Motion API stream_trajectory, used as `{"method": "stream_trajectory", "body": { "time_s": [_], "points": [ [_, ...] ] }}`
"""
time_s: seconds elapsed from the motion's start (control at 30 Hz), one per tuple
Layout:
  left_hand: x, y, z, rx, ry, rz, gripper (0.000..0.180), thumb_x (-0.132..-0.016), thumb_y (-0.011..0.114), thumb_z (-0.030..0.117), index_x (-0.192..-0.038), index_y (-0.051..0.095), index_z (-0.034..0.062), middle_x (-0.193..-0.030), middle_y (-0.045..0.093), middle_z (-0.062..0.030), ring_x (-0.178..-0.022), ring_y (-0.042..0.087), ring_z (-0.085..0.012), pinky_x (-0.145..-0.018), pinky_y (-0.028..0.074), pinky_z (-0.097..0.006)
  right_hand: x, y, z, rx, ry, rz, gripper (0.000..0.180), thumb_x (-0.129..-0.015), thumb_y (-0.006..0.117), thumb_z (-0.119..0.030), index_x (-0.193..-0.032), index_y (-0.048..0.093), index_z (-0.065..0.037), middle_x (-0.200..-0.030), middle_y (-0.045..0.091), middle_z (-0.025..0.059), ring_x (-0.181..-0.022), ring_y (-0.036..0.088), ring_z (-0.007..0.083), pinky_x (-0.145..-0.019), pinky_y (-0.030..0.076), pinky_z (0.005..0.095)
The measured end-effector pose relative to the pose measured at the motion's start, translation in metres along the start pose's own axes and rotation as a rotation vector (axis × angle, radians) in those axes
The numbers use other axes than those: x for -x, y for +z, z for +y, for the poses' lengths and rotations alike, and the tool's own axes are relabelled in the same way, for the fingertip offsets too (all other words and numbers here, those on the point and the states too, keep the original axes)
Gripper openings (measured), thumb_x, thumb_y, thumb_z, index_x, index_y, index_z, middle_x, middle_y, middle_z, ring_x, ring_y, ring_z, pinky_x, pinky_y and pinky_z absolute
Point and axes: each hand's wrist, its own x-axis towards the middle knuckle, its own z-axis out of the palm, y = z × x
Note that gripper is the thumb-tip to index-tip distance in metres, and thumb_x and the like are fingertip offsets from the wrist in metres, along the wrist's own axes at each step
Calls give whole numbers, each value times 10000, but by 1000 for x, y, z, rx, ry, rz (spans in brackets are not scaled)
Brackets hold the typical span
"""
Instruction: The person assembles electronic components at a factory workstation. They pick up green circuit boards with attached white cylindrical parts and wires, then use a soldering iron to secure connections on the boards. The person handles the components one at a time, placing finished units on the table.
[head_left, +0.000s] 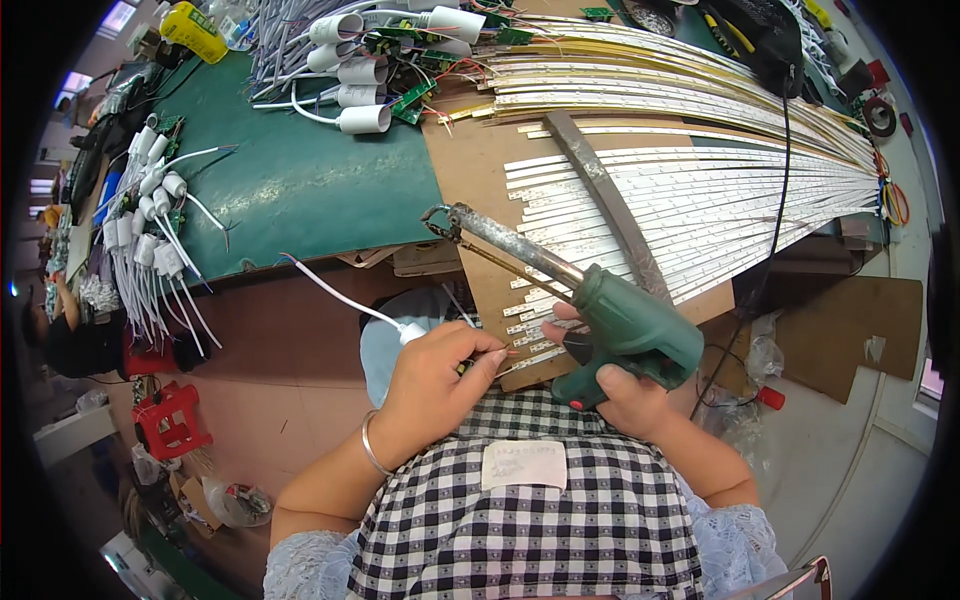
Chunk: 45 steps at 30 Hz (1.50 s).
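My right hand (pixel 632 400) is wrapped round the handle of a green soldering gun (pixel 640 325). Its metal barrel points up and left, over the near ends of the white LED strips (pixel 650 240). My left hand (pixel 440 380) is closed in a pinch on thin wires beside the end of the nearest strip. A white plastic end cap (pixel 410 332) with a white cable (pixel 345 300) sticks out behind the fingers. Part of a small circuit board shows under the left fingers; the rest is hidden. A dark metal bar (pixel 610 200) lies across the row of strips.
White caps with circuit boards (pixel 362 118) are heaped at the back of the green table (pixel 330 190). Another bundle of capped cables (pixel 150 230) hangs over its left edge. A black cord (pixel 785 170) runs down on the right. A yellow bottle (pixel 192 32) stands far left.
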Motion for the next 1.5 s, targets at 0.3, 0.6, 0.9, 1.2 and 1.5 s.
{"method": "stream_trajectory", "body": {
  "time_s": [0.3,0.6,0.9,1.2,1.5],
  "points": [
    [2,-8,-24,935,-252,-243,412,-1009,320,347,-1191,452,2,-957,528,-62,-880,493,-137,-795,409,-284,2,2,10,-38,-117,35,729,-825,644,-321,-1389,288,-27,-1321,428,194,-1234,445,341,-1073,323,535],
    [7,-10,-19,967,-354,-222,442,-778,435,-20,-1216,454,32,-1086,498,-59,-976,481,-143,-857,409,-291,1,4,10,-46,-206,54,683,-851,606,-363,-1355,316,-6,-1220,487,185,-1180,471,274,-1029,379,541],
    [2,-15,8,1201,-338,-171,555,-874,466,-24,-1391,279,48,-1229,523,-151,-1032,554,-166,-924,452,-305,15,13,-21,181,0,-6,456,-853,629,-361,-1131,466,-39,-884,573,75,-819,612,199,-855,492,413],
    [-1,-8,44,1074,-311,-358,666,-920,428,-22,-1485,94,91,-1348,462,-123,-1195,480,-181,-995,377,-301,-5,10,15,834,-675,-44,799,-705,751,-17,-1343,276,-94,-1040,576,153,-855,615,240,-733,501,338],
    [-1,4,37,1257,-348,-208,783,-893,607,74,-1486,96,108,-1268,496,-50,-1132,520,-168,-957,439,-318,-10,9,10,1002,-927,-45,710,-692,757,-70,-1285,368,-34,-1062,612,172,-863,636,298,-752,513,384]
  ]
}}
